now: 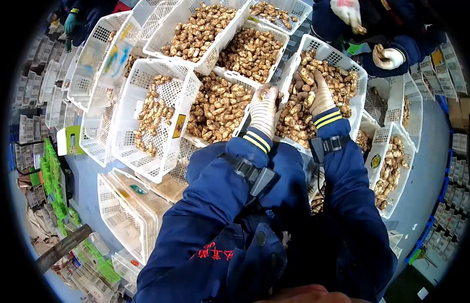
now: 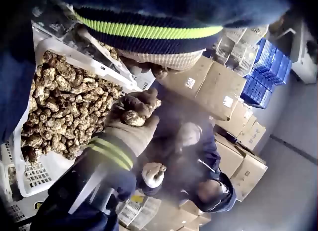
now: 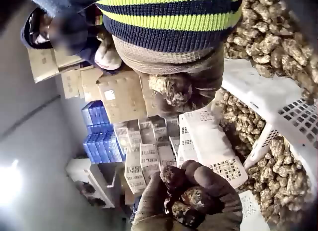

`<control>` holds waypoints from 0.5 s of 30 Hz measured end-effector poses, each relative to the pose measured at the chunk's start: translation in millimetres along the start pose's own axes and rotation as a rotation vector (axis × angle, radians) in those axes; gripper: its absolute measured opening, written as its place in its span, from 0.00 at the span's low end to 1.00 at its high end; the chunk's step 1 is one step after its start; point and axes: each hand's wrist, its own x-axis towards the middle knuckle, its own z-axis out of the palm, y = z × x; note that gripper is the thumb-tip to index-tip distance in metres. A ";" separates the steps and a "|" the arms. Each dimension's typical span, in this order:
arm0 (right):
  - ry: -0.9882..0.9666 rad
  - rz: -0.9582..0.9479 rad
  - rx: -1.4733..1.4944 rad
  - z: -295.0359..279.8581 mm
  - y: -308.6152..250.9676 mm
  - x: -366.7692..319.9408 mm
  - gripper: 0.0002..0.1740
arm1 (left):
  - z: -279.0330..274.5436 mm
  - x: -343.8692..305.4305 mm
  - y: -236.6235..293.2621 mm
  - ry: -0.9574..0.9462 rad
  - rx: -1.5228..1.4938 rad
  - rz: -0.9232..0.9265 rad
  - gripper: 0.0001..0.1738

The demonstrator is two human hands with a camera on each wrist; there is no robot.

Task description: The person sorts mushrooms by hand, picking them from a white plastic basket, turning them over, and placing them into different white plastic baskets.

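In the head view my gloved left hand (image 1: 264, 111) is at the near left rim of a white crate (image 1: 364, 96) full of stubby brown-and-cream mushrooms (image 1: 290, 118). Its curled fingers cradle several mushrooms (image 3: 196, 197), seen from the palm side in the right wrist view. Over the same crate, my gloved right hand (image 1: 322, 96) grips a mushroom (image 2: 133, 118) between thumb and fingers. The right wrist view shows that mushroom's (image 3: 171, 89) rough, mottled side. Both gloves are pale knit on the back and stained dark at the fingers.
Left of my hands, more mushrooms fill a crate (image 1: 247, 84), and a tilted crate (image 1: 125, 118) holds fewer. Another crate (image 1: 396, 199) stands by my right arm. Across from me, another person's gloved hands (image 1: 391, 58) hold mushrooms. Stacked empty crates (image 1: 125, 212) sit at lower left.
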 end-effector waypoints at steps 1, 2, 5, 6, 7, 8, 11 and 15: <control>0.022 0.004 0.014 -1.9 1.3 -6.1 0.29 | 0.3 -0.1 -0.1 -0.007 0.003 0.010 0.22; 0.042 0.010 0.007 -0.3 2.4 -13.5 0.30 | 2.6 -2.5 2.2 0.010 0.011 -0.008 0.22; 0.030 0.012 0.141 -3.4 5.7 -18.3 0.35 | 8.1 -7.2 8.0 0.031 0.037 -0.034 0.23; -0.001 0.008 0.211 -2.3 7.3 -19.9 0.36 | 6.7 -5.3 3.9 0.022 0.021 -0.045 0.23; -0.032 0.006 0.281 -2.0 8.7 -21.4 0.37 | 2.9 -1.9 -3.6 -0.024 0.029 -0.069 0.22; -0.042 -0.007 0.302 -0.7 7.7 -23.8 0.39 | 2.5 -2.2 -5.0 -0.068 0.036 -0.092 0.22; 0.060 -0.020 0.286 6.6 9.1 -31.0 0.39 | 1.8 -3.3 -8.4 -0.156 0.170 -0.249 0.21; 0.023 -0.087 0.349 6.3 17.6 -33.1 0.33 | 3.2 -6.4 -13.6 -0.212 0.083 -0.309 0.20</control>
